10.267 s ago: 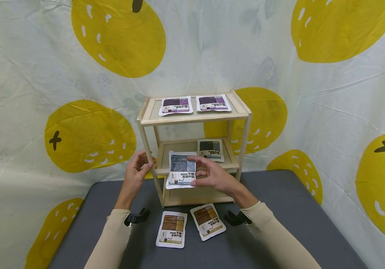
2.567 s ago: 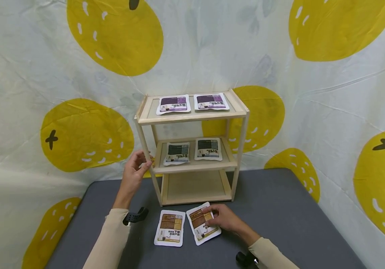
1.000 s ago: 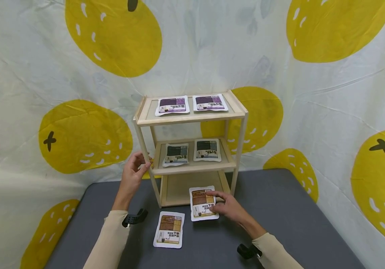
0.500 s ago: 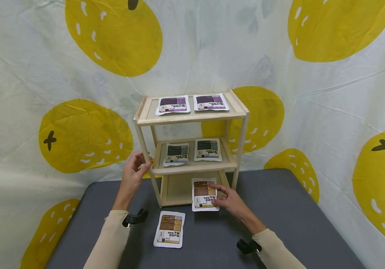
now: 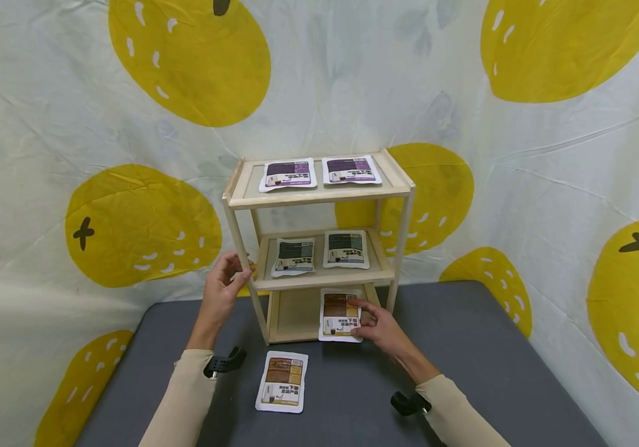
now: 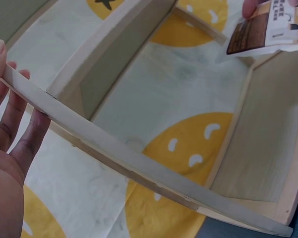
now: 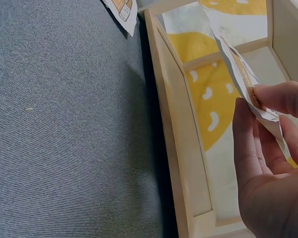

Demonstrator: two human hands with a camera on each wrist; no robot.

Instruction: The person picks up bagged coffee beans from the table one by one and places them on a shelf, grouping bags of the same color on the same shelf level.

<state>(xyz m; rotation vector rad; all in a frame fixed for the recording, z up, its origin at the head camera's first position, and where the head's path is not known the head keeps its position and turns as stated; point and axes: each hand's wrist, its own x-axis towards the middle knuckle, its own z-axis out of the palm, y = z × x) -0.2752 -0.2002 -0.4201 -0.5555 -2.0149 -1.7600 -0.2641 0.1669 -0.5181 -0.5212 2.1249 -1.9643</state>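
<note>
A small three-tier wooden rack stands on the dark table. My left hand holds its front left post, thumb on one side and fingers on the other. Between thumb and fingers, my right hand pinches the right edge of a brown-and-white pouch. That pouch is at the front of the bottom shelf, tilted and held above the board in the right wrist view. A second brown pouch lies flat on the table before the rack.
Two purple pouches lie side by side on the top shelf. The middle shelf carries two dark green pouches. Behind the rack hangs a pale cloth printed with big yellow fruit. The dark table spreads to both sides.
My right hand has lifted the right-hand brown pouch off the table and moved it forward to the bottom shelf's front. Earlier it placed a green pouch on the middle shelf's left. My left hand stayed.
</note>
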